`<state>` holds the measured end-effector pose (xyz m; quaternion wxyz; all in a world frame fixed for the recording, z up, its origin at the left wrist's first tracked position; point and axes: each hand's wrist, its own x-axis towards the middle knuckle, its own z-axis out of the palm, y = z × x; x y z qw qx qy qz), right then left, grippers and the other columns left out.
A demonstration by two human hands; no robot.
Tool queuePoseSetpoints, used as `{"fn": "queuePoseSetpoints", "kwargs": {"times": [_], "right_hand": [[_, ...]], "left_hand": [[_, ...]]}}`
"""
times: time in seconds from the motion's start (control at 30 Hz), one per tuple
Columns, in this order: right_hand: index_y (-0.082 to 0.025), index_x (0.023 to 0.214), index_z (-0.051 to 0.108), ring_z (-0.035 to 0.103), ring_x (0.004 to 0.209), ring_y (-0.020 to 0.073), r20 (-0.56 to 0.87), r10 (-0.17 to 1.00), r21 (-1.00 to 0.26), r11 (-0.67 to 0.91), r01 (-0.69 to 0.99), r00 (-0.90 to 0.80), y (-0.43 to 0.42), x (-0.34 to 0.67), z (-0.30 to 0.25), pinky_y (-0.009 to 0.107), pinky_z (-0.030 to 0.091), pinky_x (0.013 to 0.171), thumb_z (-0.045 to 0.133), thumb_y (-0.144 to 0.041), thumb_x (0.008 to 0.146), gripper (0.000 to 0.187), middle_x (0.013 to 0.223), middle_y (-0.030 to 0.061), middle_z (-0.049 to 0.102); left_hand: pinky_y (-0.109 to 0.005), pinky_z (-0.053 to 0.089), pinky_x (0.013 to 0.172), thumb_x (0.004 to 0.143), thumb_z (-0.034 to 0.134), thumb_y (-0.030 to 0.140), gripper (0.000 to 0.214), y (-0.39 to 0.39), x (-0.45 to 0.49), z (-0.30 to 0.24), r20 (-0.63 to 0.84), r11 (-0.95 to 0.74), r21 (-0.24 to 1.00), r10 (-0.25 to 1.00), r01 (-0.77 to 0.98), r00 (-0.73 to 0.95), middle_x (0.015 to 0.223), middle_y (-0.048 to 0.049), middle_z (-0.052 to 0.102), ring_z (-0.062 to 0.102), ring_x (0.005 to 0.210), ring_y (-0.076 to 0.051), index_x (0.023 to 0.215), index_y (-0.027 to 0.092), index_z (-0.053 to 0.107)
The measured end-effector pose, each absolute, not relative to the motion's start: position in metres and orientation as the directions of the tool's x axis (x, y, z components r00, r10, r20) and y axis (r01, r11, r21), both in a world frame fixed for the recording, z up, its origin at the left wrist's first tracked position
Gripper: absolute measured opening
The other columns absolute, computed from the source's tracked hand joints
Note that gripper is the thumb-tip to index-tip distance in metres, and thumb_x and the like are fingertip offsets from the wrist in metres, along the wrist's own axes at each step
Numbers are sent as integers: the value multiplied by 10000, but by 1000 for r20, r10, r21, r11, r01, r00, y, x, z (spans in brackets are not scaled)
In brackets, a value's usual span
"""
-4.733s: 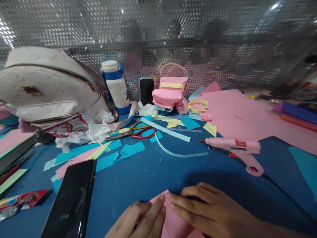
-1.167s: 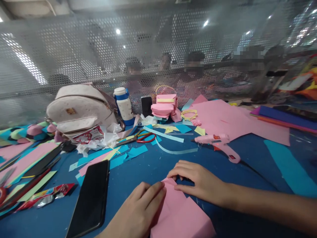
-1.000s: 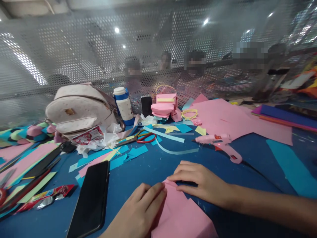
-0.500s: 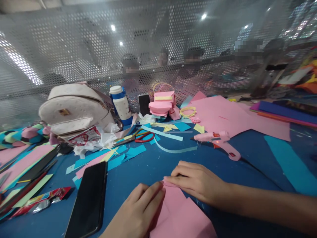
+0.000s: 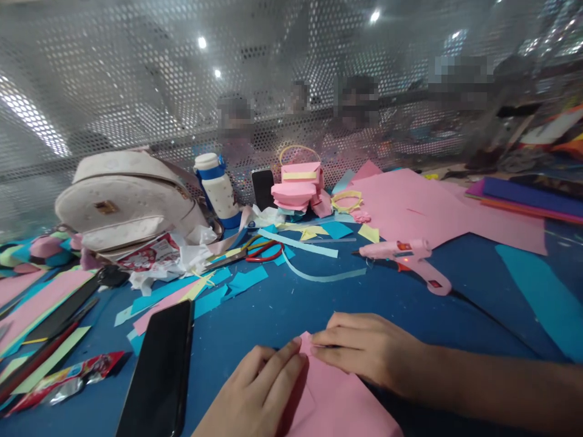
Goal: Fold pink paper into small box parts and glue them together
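A folded sheet of pink paper (image 5: 337, 400) lies at the near edge of the blue table, with a narrow tip pointing away from me. My left hand (image 5: 262, 385) presses on the left side of that tip, fingers close together and holding the paper. From the right, my right hand (image 5: 368, 349) grips the same tip, its fingertips resting on the fold. Both thumbs are mostly hidden. Beyond my right hand lies a pink glue gun (image 5: 416, 258) with a small red light on it. A black phone (image 5: 157, 367) lies flat left of my left hand.
Scissors (image 5: 259, 250) lie among blue and yellow paper scraps. Behind stand a white backpack (image 5: 122, 200), a bottle (image 5: 218, 191), an upright phone (image 5: 263, 189) and a pink paper bag model (image 5: 298, 185). Large pink sheets (image 5: 410, 206) cover the back right. The glue gun's cord (image 5: 496, 325) trails right.
The fingers of my right hand have shifted down along the paper's tip, which now shows more between the hands. The camera view has turned slightly.
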<state>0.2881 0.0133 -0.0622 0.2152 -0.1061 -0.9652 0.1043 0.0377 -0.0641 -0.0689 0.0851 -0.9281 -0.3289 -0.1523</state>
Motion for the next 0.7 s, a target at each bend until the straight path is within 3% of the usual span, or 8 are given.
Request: {"fn": "queuePoseSetpoints", "kwargs": {"times": [0.27, 0.6, 0.7], "right_hand": [[-155, 869, 663, 544, 865, 173, 316, 283, -280, 940, 196, -906, 13, 287, -58, 298, 460, 778, 400, -179, 1018, 303, 955, 73, 673], [-147, 914, 671, 526, 806, 178, 337, 274, -158, 960, 233, -901, 9, 286, -57, 307, 433, 713, 472, -114, 967, 209, 851, 59, 670], [-146, 907, 663, 523, 810, 179, 328, 275, -142, 960, 240, -904, 8, 285, -56, 304, 425, 708, 495, -108, 954, 179, 843, 52, 663]], "left_hand": [[-315, 485, 876, 978, 324, 468, 542, -73, 40, -83, 322, -690, -22, 680, 724, 658, 1378, -107, 557, 513, 947, -196, 1392, 162, 494], [-319, 506, 843, 986, 319, 475, 542, -71, 40, -89, 340, -693, -65, 661, 718, 669, 1339, -110, 589, 525, 930, -197, 1370, 149, 519], [-284, 508, 824, 1009, 317, 403, 498, -69, 40, -86, 337, -710, -83, 640, 699, 690, 1374, -97, 573, 524, 914, -182, 1379, 127, 505]]}}
